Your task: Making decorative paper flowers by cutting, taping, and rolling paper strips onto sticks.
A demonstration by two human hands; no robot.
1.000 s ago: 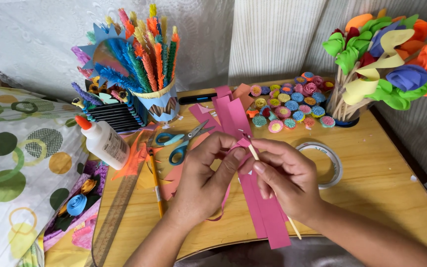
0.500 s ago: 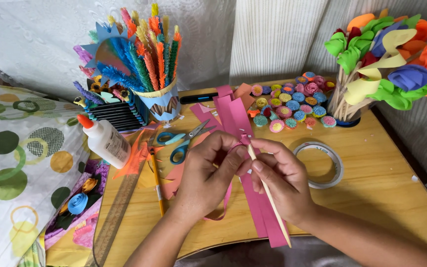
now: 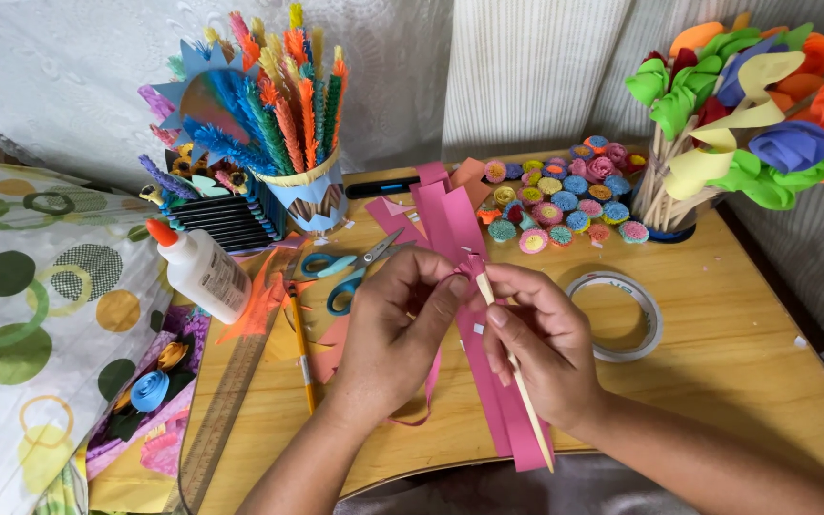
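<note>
- The pink paper strip [image 3: 458, 272] is thin and matte; its top end is pinched at the tip of a thin wooden stick [image 3: 515, 370], approx. at the middle of the wooden table [image 3: 746, 381]. A loose part of the strip hangs down in a loop under the left hand [image 3: 395, 329].
- Left hand: fingers closed narrow on the strip end. Right hand [image 3: 541, 348]: closed around the stick, thumb and forefinger near its top.
- Under the hands lie more pink strips [image 3: 512, 424], going from the back of the table to the front edge.
- Hard to see: the exact point where strip meets stick, it is covered by fingertips. The forearms are cut off at the bottom of the view.
- Room: a tape roll [image 3: 622, 315] is just right of the right hand; scissors [image 3: 345, 272], a pencil [image 3: 299, 348] and a glue bottle [image 3: 197, 272] are on the left side. The front right part of the table has bare wood up to its round edge.
</note>
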